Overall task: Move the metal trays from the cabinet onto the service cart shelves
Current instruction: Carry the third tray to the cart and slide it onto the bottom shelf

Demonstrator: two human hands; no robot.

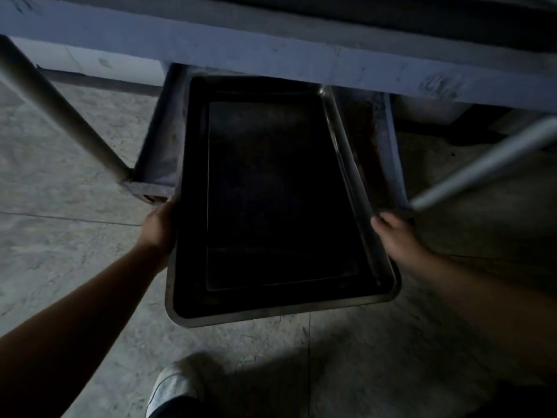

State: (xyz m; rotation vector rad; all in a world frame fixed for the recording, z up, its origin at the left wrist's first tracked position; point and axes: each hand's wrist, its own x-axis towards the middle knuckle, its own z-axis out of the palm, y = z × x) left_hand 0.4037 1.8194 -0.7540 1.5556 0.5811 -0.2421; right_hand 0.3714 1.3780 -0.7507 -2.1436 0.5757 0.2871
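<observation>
- Tray (280, 188): a dark, shallow metal pan, tilted, its far end tucked under the upper shelf edge (271, 52) and over the lower cart shelf (376, 140); its near end hangs out past the frame, above the floor (60, 251).
- Left hand (158, 227): I have it closed around the tray's left rim, fingers hidden beneath.
- Right hand (394, 233): clamped on the right rim, thumb on top; the picture is blurred there.
- Step, as I judge it: sliding the tray onto the lower shelf, only partly home.
- Risk one: the tray sits skewed to the left, so its far left corner may jam against the shelf's side rail (162, 140).
- Risk two: the unsupported near end would drop if either grip slipped, and the shoe (171, 387) stands below it.
- Risk three: the slanted cart posts (60, 107) flank both wrists, so a hasty push could knock a knuckle.
- Light is poor, so rim contact is hard to confirm.
- Writing: no brand, label or legible mark is visible on tray or cart.
</observation>
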